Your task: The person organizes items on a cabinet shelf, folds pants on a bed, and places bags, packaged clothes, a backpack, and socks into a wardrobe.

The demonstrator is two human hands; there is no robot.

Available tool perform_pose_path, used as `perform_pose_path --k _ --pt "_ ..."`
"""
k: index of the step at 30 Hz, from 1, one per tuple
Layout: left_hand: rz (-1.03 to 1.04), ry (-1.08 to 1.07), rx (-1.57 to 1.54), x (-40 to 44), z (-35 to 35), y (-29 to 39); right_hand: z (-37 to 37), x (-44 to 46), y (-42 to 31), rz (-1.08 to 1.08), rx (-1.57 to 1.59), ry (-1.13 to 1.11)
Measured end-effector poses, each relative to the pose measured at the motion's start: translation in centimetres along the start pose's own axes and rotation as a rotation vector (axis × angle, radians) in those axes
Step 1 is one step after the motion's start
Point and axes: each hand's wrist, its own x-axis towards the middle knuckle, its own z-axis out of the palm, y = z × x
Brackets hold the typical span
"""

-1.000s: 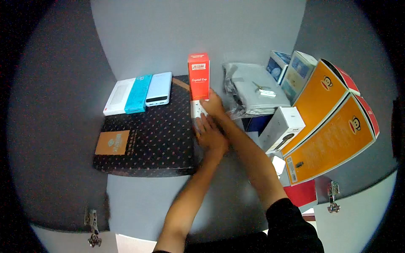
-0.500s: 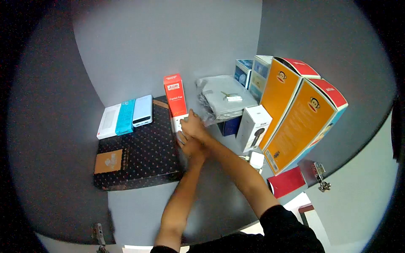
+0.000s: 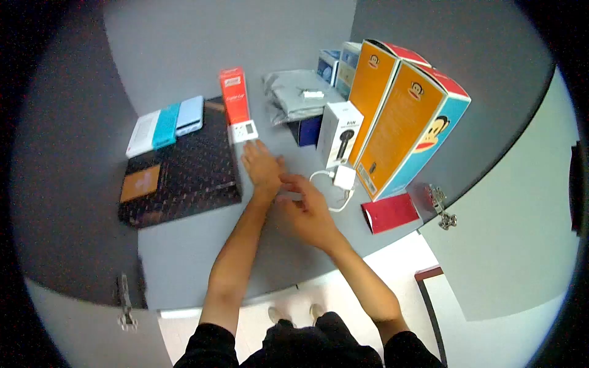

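My left hand (image 3: 262, 167) reaches forward palm down with its fingers extended. Its fingertips are just in front of a small white box (image 3: 244, 131), and I cannot tell whether they touch it. That box lies at the foot of an upright red box (image 3: 235, 97). Closer to my body, my right hand (image 3: 308, 211) hovers beside the left wrist, fingers loosely bent and apart, with nothing visible in it. On the left, a black patterned box (image 3: 190, 175) carries a white and teal box (image 3: 165, 126) and a light blue phone-like device (image 3: 189, 113).
At right stand a white fan box (image 3: 338, 135) and tall orange boxes (image 3: 399, 116). A grey plastic bag (image 3: 300, 92) rests on a dark blue box (image 3: 308, 130). A white charger (image 3: 345, 177) with cable and a red envelope (image 3: 391, 213) lie nearer. Metal latches (image 3: 437, 199) edge the side panels.
Both hands have drawn back from the small white box, which now shows fully. My right hand has moved off toward my body and to the right. The view has tilted downward.
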Motion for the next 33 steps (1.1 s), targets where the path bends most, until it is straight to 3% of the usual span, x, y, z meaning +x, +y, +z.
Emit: perform_pose_path --k 2,4,6,8,10,11,13,15,17,18,21,25,29,30,33 --pt "0.085 -0.047 0.046 -3.6 -1.3 0.8 -0.7 -2.9 0.0 -0.047 0.097 0.063" --pt "0.242 -0.233 0.019 -7.0 -5.5 1.2 -1.3 -6.0 -1.1 -0.013 0.217 -0.001" --pt "0.219 -0.171 -0.099 -11.6 -8.5 1.7 -1.3 -9.1 -1.2 0.048 0.369 -0.046" --pt "0.361 -0.201 -0.076 -16.6 -13.2 2.0 -1.3 -13.0 -0.9 0.125 0.642 -0.118" --pt "0.344 -0.173 -0.576 -22.6 -15.0 0.5 -0.9 -16.3 -2.0 0.158 0.865 -0.191" --pt "0.207 -0.294 -0.760 -25.0 -19.8 0.2 -0.3 -17.9 -2.8 0.130 0.884 -0.196" --pt "-0.060 0.105 -0.681 -32.5 -21.0 -0.6 0.6 -20.7 -4.0 0.253 1.044 -0.441" --pt "-0.268 0.183 -0.712 -40.2 -22.3 -1.1 2.5 -24.1 -5.6 0.132 0.971 -0.630" --pt "-0.548 0.159 -0.698 -48.6 -24.2 -1.1 4.5 -28.4 -5.5 0.357 0.961 -0.869" --pt "-0.658 0.138 -0.673 -53.2 -24.3 -1.9 6.1 -30.7 -5.7 0.355 0.967 -1.021" --pt "-1.012 0.418 -0.713 -67.2 -23.6 -2.1 9.9 -37.5 -7.1 0.441 0.747 -1.296" --pt "-1.542 0.822 -0.650 -82.3 -28.9 -0.2 14.6 -47.2 -11.8 0.429 0.556 -1.681" --pt "-1.725 1.310 -0.550 -100.5 -30.6 3.8 19.1 -63.6 -15.0 0.373 0.386 -2.044" --pt "-1.855 1.357 -0.565 -104.7 -34.3 5.4 20.1 -68.8 -17.1 0.391 0.353 -2.141" --pt "-1.832 1.770 -0.561 -111.6 -32.0 10.6 20.9 -77.8 -17.8 0.298 0.078 -2.352"
